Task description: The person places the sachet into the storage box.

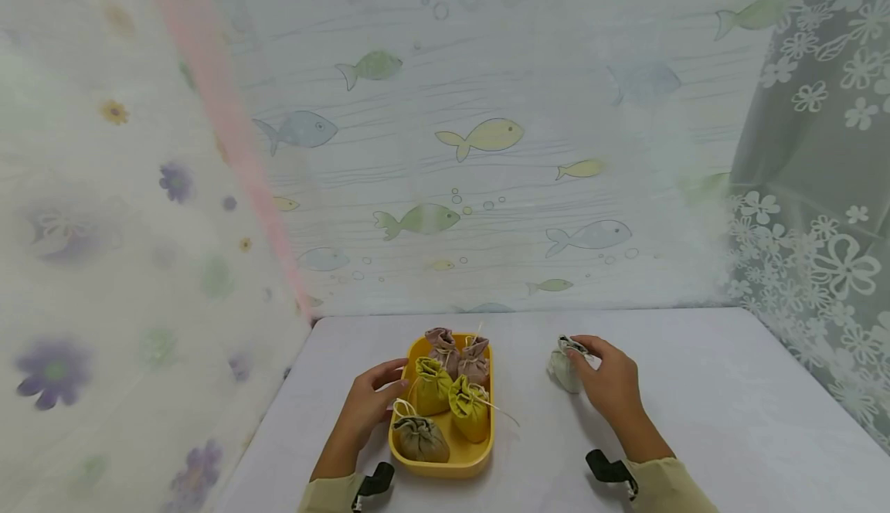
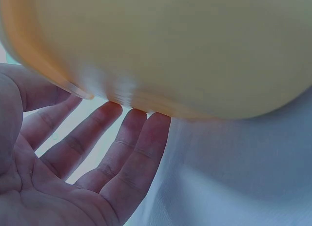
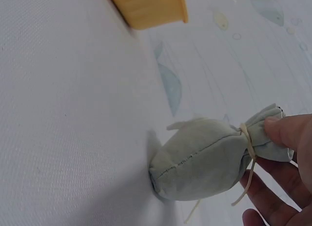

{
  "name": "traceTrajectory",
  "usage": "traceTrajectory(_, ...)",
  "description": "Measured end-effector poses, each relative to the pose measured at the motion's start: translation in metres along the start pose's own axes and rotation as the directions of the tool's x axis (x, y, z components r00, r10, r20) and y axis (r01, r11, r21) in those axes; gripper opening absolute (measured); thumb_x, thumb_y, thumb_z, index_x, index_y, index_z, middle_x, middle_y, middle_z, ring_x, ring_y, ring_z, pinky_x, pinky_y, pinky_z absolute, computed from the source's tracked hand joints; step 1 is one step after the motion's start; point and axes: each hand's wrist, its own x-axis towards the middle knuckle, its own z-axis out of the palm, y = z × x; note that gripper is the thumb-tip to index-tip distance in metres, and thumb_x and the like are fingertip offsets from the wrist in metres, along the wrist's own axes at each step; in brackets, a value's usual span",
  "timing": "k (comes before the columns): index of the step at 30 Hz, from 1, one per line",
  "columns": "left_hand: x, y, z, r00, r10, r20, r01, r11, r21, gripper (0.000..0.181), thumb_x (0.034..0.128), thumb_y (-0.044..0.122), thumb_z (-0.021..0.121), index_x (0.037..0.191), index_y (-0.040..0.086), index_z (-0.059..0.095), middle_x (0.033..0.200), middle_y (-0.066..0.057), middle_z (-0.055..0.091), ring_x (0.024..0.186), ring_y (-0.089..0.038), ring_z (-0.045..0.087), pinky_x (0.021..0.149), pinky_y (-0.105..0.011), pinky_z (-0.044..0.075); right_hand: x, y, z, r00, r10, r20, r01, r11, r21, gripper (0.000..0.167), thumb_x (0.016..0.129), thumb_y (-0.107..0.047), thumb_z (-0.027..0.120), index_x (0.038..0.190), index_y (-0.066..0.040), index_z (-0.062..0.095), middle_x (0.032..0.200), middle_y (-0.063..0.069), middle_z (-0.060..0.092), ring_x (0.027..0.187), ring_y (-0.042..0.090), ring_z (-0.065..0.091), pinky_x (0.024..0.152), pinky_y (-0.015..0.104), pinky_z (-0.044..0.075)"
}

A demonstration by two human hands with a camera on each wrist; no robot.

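Observation:
My right hand (image 1: 612, 378) pinches the gathered neck of a pale grey-green drawstring pouch (image 3: 202, 157) between thumb and fingers. The pouch's rounded bottom is at the white table surface in the right wrist view. On the left, my left hand (image 1: 368, 405) rests its fingertips against the side of a yellow tray (image 1: 445, 470), fingers fairly straight in the left wrist view. Inside the tray sit two mauve pouches (image 1: 475, 360) at the back, two yellow-green pouches (image 1: 433, 389) in the middle and one grey-olive pouch (image 1: 421, 439) at the front left.
The white table (image 1: 535, 451) runs back to a curtain printed with fish (image 1: 487, 134). A flower-patterned curtain (image 1: 104, 266) hangs along the left, and a lace-like one (image 1: 834, 250) along the right. Black wrist straps (image 1: 608, 468) sit at both sleeves.

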Motion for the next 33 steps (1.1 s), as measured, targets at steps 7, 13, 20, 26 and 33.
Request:
traceTrajectory(7,0.0,-0.0012,-0.0006,1.0,0.005,0.002,-0.005,1.0,-0.005,0.046,0.0952,0.034,0.075,0.14,0.025,0.065,0.143,-0.014,0.061,0.12,-0.026,0.066,0.082,-0.042,0.065,0.0001,0.0015,0.0,0.999,-0.004,-0.047,0.006,1.0,0.022,0.029,0.099,-0.028,0.071,0.124,-0.014,0.074,0.127,0.014,0.073,0.127,0.038,0.063,0.105,0.063,0.049)
traceTrajectory(13,-0.0011,-0.0021,-0.0028,1.0,0.011,0.003,-0.011,1.0,-0.007,0.048,0.0951,0.035,0.075,0.141,0.025,0.065,0.142,-0.013,0.062,0.12,-0.026,0.066,0.082,-0.043,0.065,0.0009,0.0021,0.002,0.998,-0.007,-0.058,0.008,1.0,0.024,0.028,0.099,-0.028,0.072,0.123,-0.014,0.075,0.123,0.013,0.075,0.123,0.037,0.066,0.102,0.061,0.051)
traceTrajectory(20,-0.0021,-0.004,-0.0039,1.0,0.011,0.0,-0.011,1.0,0.004,0.049,0.0942,0.037,0.075,0.141,0.026,0.065,0.142,-0.013,0.062,0.119,-0.026,0.066,0.082,-0.043,0.065,-0.0007,0.0012,0.0037,0.998,-0.013,-0.059,0.015,0.999,0.034,0.028,0.099,-0.026,0.072,0.123,-0.013,0.076,0.122,0.013,0.076,0.121,0.036,0.067,0.1,0.061,0.053)
traceTrajectory(26,-0.0009,-0.0051,-0.0052,1.0,0.01,-0.005,-0.01,1.0,0.003,0.048,0.0943,0.036,0.075,0.14,0.026,0.065,0.142,-0.013,0.062,0.119,-0.026,0.066,0.082,-0.043,0.065,-0.0012,-0.0017,0.003,0.997,-0.03,-0.073,0.034,0.998,0.046,0.027,0.098,-0.025,0.073,0.121,-0.011,0.077,0.119,0.013,0.077,0.118,0.036,0.069,0.1,0.061,0.053)
traceTrajectory(33,0.0009,-0.0033,-0.0024,1.0,0.01,0.011,-0.01,1.0,-0.018,0.048,0.0947,0.035,0.075,0.14,0.025,0.065,0.142,-0.013,0.062,0.118,-0.025,0.067,0.082,-0.042,0.065,-0.0021,0.0014,0.0029,0.99,-0.085,-0.117,0.086,0.996,0.009,0.025,0.096,-0.026,0.075,0.117,-0.012,0.079,0.112,0.01,0.079,0.105,0.03,0.074,0.091,0.056,0.058)
